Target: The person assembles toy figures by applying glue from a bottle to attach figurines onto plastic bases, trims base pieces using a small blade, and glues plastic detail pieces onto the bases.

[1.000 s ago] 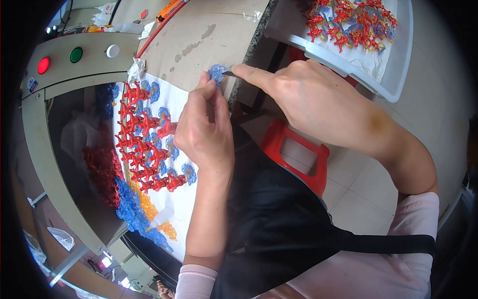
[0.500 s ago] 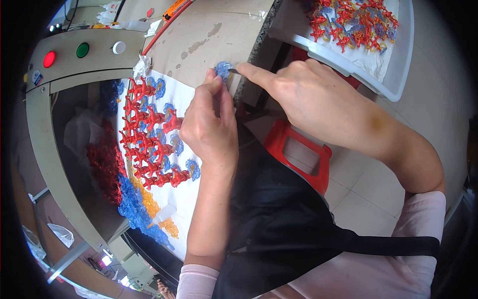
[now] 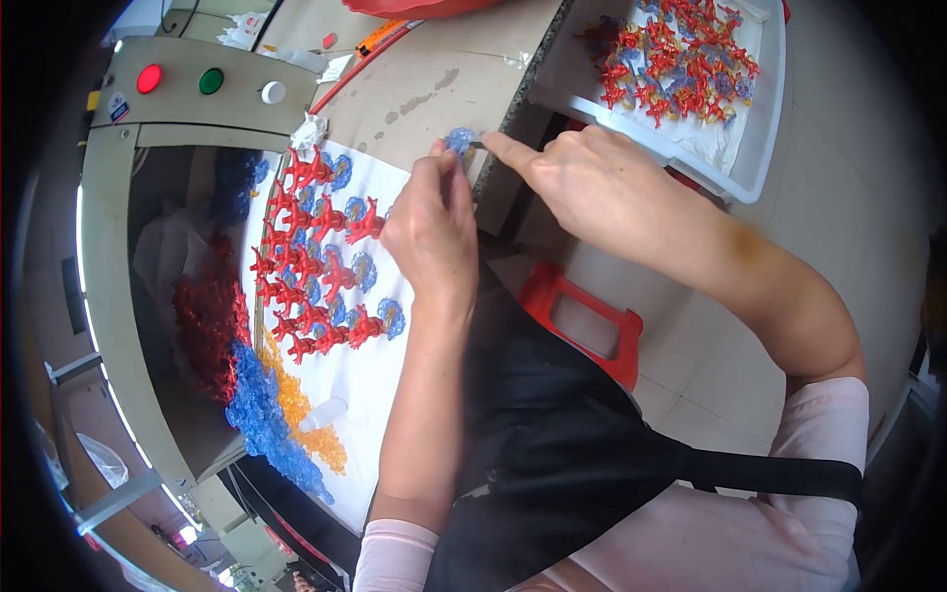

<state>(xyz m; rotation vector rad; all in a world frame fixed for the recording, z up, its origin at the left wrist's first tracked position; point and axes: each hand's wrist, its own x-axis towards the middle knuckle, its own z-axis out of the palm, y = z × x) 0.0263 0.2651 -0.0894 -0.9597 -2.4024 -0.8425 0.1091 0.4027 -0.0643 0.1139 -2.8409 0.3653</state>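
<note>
Between its thumb and fingers, my left hand (image 3: 434, 232) pinches a small translucent blue plastic piece (image 3: 460, 139) above the bench edge. My right hand (image 3: 612, 187) is closed, its index finger stretched toward that piece. A thin dark tool tip (image 3: 477, 145) shows under this fingertip and meets the blue piece's right side; the rest of the tool is hidden in the hand. Beside my left hand, red plastic figures (image 3: 330, 223) stand in rows on a white sheet (image 3: 360, 395), many with blue translucent parts (image 3: 364, 271) attached.
Heaps of loose red (image 3: 212, 321), blue (image 3: 258, 419) and amber pieces (image 3: 296, 395) lie near a machine frame with buttons (image 3: 211, 81). At the right stands a white tray (image 3: 681, 158) of assembled figures. A red stool (image 3: 582, 321) is below; a red basin (image 3: 419, 8) sits at the back.
The whole view has shifted slightly, bringing the red basin into sight at the top. Both hands keep nearly the same pose at the blue piece.
</note>
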